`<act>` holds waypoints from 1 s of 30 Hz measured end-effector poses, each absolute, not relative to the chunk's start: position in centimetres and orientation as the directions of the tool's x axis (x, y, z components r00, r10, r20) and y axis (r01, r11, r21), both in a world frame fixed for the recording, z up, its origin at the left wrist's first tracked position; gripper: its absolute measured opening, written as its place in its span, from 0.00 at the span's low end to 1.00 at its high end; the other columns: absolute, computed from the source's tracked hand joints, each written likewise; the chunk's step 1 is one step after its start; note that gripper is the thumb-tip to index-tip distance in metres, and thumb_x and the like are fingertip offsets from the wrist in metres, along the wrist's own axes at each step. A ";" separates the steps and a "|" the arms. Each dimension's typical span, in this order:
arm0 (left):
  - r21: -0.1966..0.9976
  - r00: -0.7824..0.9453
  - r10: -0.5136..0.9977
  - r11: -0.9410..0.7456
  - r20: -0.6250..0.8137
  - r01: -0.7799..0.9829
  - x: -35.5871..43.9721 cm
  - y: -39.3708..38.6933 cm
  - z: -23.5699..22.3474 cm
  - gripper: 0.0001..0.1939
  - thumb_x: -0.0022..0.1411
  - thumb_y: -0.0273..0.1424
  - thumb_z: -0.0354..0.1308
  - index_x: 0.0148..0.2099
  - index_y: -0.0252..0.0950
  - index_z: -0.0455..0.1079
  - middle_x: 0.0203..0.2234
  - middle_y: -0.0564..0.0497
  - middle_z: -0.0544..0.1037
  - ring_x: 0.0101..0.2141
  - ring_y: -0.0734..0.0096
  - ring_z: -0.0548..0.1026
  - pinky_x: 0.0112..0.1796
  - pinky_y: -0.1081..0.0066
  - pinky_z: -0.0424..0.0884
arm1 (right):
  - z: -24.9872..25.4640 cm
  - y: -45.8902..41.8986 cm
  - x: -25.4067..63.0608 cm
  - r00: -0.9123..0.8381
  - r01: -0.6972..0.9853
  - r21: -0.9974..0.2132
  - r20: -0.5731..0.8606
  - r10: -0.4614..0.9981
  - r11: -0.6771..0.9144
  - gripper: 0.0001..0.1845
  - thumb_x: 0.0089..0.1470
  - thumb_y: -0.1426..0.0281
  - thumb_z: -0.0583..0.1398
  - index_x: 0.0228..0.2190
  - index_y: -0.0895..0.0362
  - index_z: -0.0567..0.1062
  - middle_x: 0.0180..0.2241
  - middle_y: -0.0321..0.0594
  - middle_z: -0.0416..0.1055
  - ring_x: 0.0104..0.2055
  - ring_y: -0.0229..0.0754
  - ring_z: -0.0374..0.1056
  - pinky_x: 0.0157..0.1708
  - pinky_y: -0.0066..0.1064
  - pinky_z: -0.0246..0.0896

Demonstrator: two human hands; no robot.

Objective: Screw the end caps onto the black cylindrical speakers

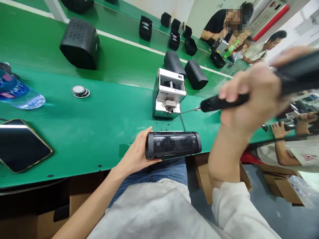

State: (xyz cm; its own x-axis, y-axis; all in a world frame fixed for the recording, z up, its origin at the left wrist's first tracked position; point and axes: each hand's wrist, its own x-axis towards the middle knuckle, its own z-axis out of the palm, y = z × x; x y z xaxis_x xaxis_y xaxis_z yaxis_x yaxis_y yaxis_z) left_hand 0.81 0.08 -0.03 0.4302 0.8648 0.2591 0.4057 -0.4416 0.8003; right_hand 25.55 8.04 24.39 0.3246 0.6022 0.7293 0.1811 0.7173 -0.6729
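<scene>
Speaker body: at the near edge of the green bench, two round grilles facing up.
Left hand: fingers gripping the speaker's nine o'clock end.
Right hand: blurred, fingers closed around the screwdriver, at two o'clock, tip off the speaker.
Screw feeder: at twelve.
Handling: brace the body against rocking; a tip square to its surface should slip less.

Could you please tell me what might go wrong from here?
The left hand holds the speaker by one end near the edge of the table, so it might slip. The screwdriver in the right hand might scrape the white box, which seems close to its bit. Small dark pieces between box and speaker could scatter.
</scene>
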 end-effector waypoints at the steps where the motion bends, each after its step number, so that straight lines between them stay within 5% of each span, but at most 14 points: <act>1: 0.799 0.430 0.865 -0.443 0.260 0.408 0.8 0.1 0.0 0.67 0.60 0.43 0.80 0.83 0.49 0.35 0.72 0.33 0.63 0.72 0.32 0.67 0.68 0.32 0.70 | 23.9 9.7 23.8 0.321 0.197 -0.664 0.739 0.592 0.722 0.24 0.51 0.47 0.75 0.31 0.42 0.68 0.19 0.26 0.51 0.18 0.40 0.49 0.19 0.41 0.53; 6: 0.801 0.432 0.865 -0.439 0.255 0.407 0.8 0.0 0.2 0.67 0.60 0.43 0.80 0.83 0.50 0.35 0.72 0.33 0.64 0.72 0.32 0.68 0.68 0.32 0.71 | 21.9 16.3 21.5 0.252 0.305 -0.734 0.677 0.691 0.607 0.35 0.47 0.26 0.67 0.36 0.37 0.66 0.21 0.27 0.61 0.25 0.43 0.52 0.26 0.47 0.60; 10: 0.805 0.434 0.864 -0.438 0.255 0.399 0.8 0.0 0.3 0.67 0.60 0.42 0.80 0.83 0.49 0.35 0.71 0.32 0.64 0.72 0.32 0.68 0.67 0.33 0.72 | 21.1 19.3 22.3 0.224 0.310 -0.750 0.655 0.721 0.585 0.41 0.42 0.20 0.64 0.36 0.39 0.62 0.22 0.25 0.64 0.25 0.39 0.49 0.22 0.44 0.57; 18: 0.813 0.431 0.872 -0.418 0.233 0.406 0.9 0.0 0.4 0.67 0.59 0.41 0.80 0.83 0.49 0.35 0.72 0.32 0.64 0.72 0.32 0.67 0.68 0.33 0.71 | 21.5 18.0 21.7 0.252 0.316 -0.805 0.582 0.773 0.503 0.35 0.50 0.29 0.69 0.35 0.39 0.62 0.20 0.25 0.58 0.23 0.39 0.51 0.23 0.46 0.60; 23: 0.810 0.422 0.877 -0.414 0.231 0.416 0.9 0.0 0.3 0.67 0.59 0.42 0.80 0.83 0.49 0.35 0.73 0.32 0.62 0.73 0.32 0.66 0.69 0.33 0.70 | 20.7 18.6 22.1 0.226 0.205 -0.848 0.527 0.819 0.489 0.46 0.27 0.19 0.68 0.31 0.39 0.64 0.19 0.25 0.58 0.27 0.39 0.51 0.23 0.44 0.56; 25: 0.803 0.422 0.876 -0.418 0.233 0.424 0.8 0.0 0.2 0.67 0.59 0.42 0.80 0.83 0.49 0.35 0.73 0.32 0.62 0.73 0.32 0.67 0.69 0.34 0.69 | 20.9 17.8 22.5 0.180 0.220 -0.856 0.507 0.843 0.468 0.45 0.26 0.20 0.69 0.31 0.38 0.64 0.17 0.25 0.55 0.27 0.40 0.52 0.25 0.43 0.58; 28: 0.793 0.427 0.871 -0.431 0.241 0.430 0.7 0.1 0.2 0.67 0.60 0.43 0.80 0.84 0.49 0.35 0.73 0.32 0.62 0.73 0.32 0.67 0.69 0.35 0.70 | 22.2 13.9 23.1 0.221 0.231 -0.825 0.561 0.797 0.517 0.37 0.37 0.29 0.74 0.33 0.38 0.67 0.17 0.25 0.57 0.24 0.41 0.52 0.22 0.43 0.58; 30: 0.789 0.426 0.869 -0.438 0.250 0.430 0.7 0.2 0.2 0.66 0.60 0.45 0.79 0.84 0.48 0.36 0.73 0.33 0.63 0.73 0.33 0.68 0.69 0.36 0.70 | 23.7 10.1 24.0 0.293 0.225 -0.763 0.646 0.704 0.606 0.25 0.45 0.45 0.75 0.33 0.40 0.70 0.18 0.25 0.59 0.20 0.40 0.52 0.18 0.41 0.54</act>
